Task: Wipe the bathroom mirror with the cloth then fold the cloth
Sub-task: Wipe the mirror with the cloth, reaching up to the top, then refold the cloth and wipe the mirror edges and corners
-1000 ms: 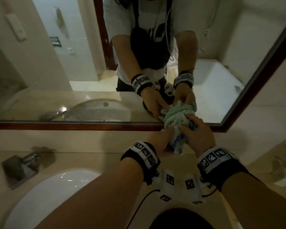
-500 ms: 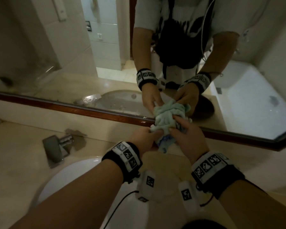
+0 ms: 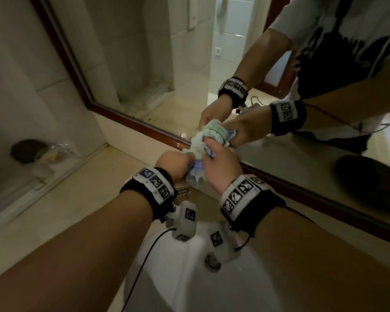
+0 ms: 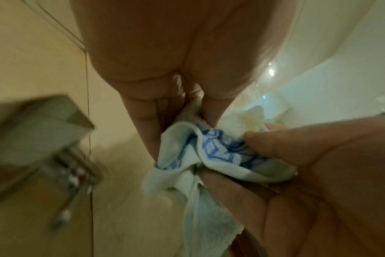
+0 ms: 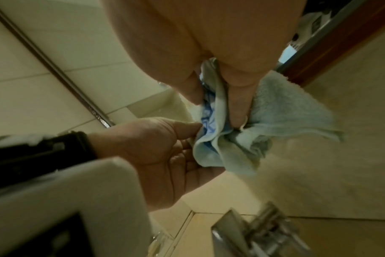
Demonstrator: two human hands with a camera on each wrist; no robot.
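Note:
A bunched pale green cloth with a blue-patterned part is pressed against the lower edge of the mirror, just above its dark wooden frame. My left hand pinches the cloth from the left and my right hand grips it from the right. In the left wrist view, my left fingers pinch the cloth beside my right hand. In the right wrist view, my right fingers clamp the cloth, and my left hand holds its blue edge.
A white sink with a metal drain lies under my wrists. The chrome faucet stands below the hands. A glass dish sits at the far left of the beige counter.
Both hands, still holding the bunched cloth, have slid left along the mirror's lower edge, toward its left corner. The head view has swung and tilted.

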